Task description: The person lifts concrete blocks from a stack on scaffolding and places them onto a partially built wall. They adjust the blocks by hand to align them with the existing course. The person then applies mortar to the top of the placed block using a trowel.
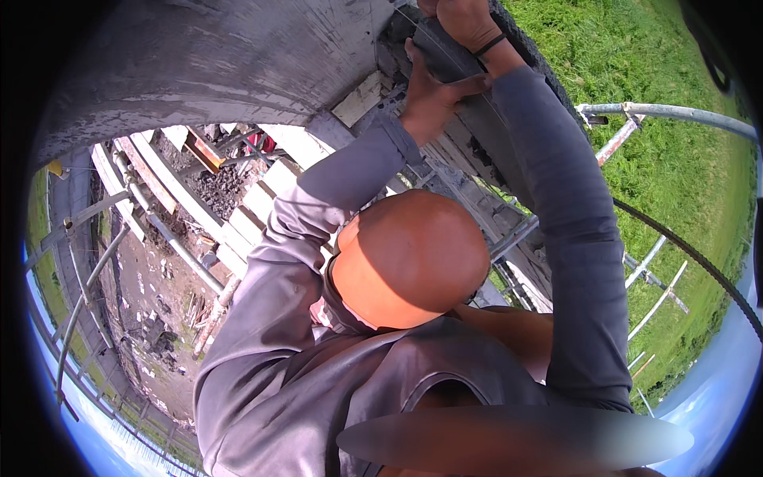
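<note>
Above the orange hard hat, both grey-sleeved arms reach up to a dark curved band that runs along the rim of the grey concrete wall. The right hand, a black band at its wrist, is closed over the band's upper part, though the picture's edge cuts off the fingers. The left hand lies just below it, palm pressed to the band and thumb spread toward the right sleeve; whether it really clasps I cannot tell. A thin wire crosses the band between the two hands.

The band looks stiff, rough and heavy rather than slippery — best held around its edge with both hands close together. Left of the hard hat, well below, lie pale planks and scaffold tubes; to its right — grass.
</note>
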The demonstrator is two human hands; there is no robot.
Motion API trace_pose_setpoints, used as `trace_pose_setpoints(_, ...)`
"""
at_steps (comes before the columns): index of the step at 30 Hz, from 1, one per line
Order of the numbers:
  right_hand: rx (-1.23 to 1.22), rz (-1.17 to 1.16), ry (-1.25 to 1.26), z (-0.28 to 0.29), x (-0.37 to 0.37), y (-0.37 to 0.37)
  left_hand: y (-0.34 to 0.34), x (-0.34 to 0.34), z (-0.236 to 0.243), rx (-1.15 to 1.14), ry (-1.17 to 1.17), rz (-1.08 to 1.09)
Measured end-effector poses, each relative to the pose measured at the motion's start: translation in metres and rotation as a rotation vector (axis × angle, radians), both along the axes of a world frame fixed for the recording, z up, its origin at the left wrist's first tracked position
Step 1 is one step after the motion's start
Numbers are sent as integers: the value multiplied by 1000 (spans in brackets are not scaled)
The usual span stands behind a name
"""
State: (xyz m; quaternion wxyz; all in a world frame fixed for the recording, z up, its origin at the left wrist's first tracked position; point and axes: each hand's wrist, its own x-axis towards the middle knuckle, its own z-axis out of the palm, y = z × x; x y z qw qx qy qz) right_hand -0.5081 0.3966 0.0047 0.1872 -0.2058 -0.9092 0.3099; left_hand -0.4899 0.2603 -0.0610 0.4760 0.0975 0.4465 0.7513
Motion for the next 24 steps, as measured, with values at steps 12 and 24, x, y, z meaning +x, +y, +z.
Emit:
trace_pose_setpoints(12,289,584,382,93,222,-32,-3,-23,4,-153,362,-86)
trace_pose_setpoints(24,161,-120,-208,-16,354,24,1,-18,8,-20,375,-159)
